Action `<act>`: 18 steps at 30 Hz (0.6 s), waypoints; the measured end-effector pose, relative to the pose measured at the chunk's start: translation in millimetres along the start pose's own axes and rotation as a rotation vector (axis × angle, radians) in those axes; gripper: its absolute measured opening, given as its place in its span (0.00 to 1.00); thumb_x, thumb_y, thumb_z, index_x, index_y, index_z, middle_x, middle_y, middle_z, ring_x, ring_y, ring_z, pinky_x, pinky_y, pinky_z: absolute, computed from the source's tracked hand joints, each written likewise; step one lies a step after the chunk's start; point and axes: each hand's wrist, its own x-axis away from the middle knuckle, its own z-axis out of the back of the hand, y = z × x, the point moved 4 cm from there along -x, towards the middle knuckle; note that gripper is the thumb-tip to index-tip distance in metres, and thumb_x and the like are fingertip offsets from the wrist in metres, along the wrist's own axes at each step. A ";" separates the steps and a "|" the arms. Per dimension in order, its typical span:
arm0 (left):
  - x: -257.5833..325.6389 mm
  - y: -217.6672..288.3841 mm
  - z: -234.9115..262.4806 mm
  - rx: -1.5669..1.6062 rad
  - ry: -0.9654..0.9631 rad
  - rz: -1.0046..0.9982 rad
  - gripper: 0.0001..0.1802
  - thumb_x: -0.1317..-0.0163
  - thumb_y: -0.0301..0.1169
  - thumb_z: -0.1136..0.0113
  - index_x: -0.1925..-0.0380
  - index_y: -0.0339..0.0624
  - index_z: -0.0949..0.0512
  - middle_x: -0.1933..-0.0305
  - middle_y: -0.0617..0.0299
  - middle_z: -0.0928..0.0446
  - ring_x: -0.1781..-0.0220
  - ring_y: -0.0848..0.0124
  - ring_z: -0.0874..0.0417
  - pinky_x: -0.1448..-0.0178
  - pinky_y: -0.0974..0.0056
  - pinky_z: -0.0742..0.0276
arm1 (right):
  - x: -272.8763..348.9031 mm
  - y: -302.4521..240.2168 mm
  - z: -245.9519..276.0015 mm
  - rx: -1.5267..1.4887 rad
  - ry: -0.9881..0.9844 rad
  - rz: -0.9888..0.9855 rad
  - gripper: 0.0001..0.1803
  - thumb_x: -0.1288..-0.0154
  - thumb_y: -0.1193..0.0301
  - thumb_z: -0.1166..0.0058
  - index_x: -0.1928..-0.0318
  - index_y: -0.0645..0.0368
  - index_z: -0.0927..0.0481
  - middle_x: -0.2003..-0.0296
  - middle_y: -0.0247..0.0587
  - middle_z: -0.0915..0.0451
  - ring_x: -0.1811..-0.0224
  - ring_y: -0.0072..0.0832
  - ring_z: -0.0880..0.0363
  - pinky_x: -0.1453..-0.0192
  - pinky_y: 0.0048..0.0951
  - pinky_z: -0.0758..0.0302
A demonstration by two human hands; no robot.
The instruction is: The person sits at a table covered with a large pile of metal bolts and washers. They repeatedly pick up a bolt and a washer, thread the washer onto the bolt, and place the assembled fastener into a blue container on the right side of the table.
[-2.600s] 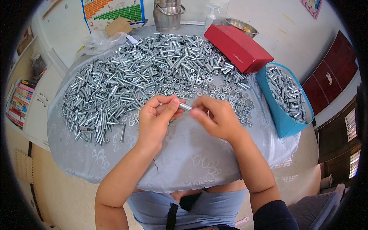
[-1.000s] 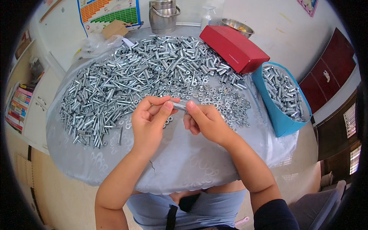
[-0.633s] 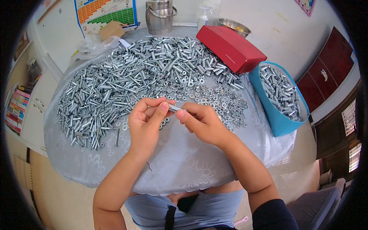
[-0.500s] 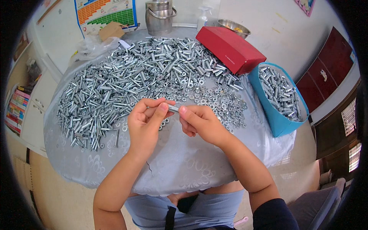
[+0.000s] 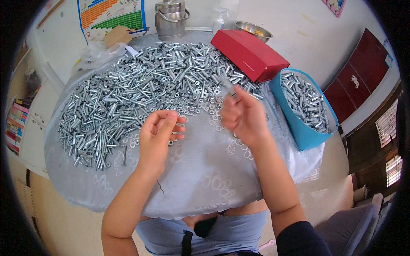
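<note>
My left hand [image 5: 156, 134] hovers over the near middle of the table, its fingers loosely curled and apart, with nothing visible in them. To its right, my right hand [image 5: 247, 115] is raised and smeared by motion. A blurred silvery metal bolt [image 5: 227, 85] sticks out from its closed thumb and fingers. Beyond both hands spreads a big heap of metal bolts and sleeves [image 5: 106, 100]. Loose washers and nuts [image 5: 196, 104] lie along the heap's near side, partly hidden behind my right hand.
On the right stands a blue fabric bin [image 5: 299, 134] full of bolts. Behind it are a red box [image 5: 250, 53] and a steel bowl [image 5: 260, 32]. A metal pail [image 5: 170, 21], a spray bottle [image 5: 219, 19] and a plastic bag [image 5: 100, 55] line the back edge.
My hands have come apart from the metal bolt they both held. My right hand has moved away to the right and up with it; my left hand has stayed nearly in place, its fingers loosened.
</note>
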 end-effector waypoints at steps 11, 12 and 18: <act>1.4 -3.6 -2.5 0.002 -0.022 0.039 0.10 0.37 0.36 0.52 0.66 0.40 0.29 0.69 0.61 0.26 0.71 0.75 0.25 0.68 0.70 0.27 | 13.1 -58.6 34.6 -0.261 0.228 0.457 0.21 0.38 0.50 0.56 0.67 0.58 0.29 0.82 0.27 0.38 0.82 0.17 0.42 0.84 0.16 0.48; 1.5 -2.1 -0.2 0.000 -0.021 0.032 0.10 0.37 0.36 0.52 0.66 0.40 0.28 0.69 0.61 0.26 0.71 0.75 0.25 0.68 0.71 0.27 | 7.5 -50.7 32.1 -0.208 0.248 0.429 0.20 0.39 0.51 0.55 0.68 0.57 0.29 0.82 0.26 0.39 0.82 0.17 0.43 0.84 0.16 0.48; -1.8 1.8 5.8 0.021 0.012 0.003 0.10 0.38 0.34 0.52 0.67 0.39 0.28 0.69 0.61 0.25 0.71 0.76 0.26 0.69 0.72 0.28 | 5.5 -43.8 32.7 -0.049 0.341 0.442 0.10 0.39 0.61 0.52 0.71 0.53 0.31 0.84 0.23 0.41 0.82 0.17 0.45 0.81 0.18 0.48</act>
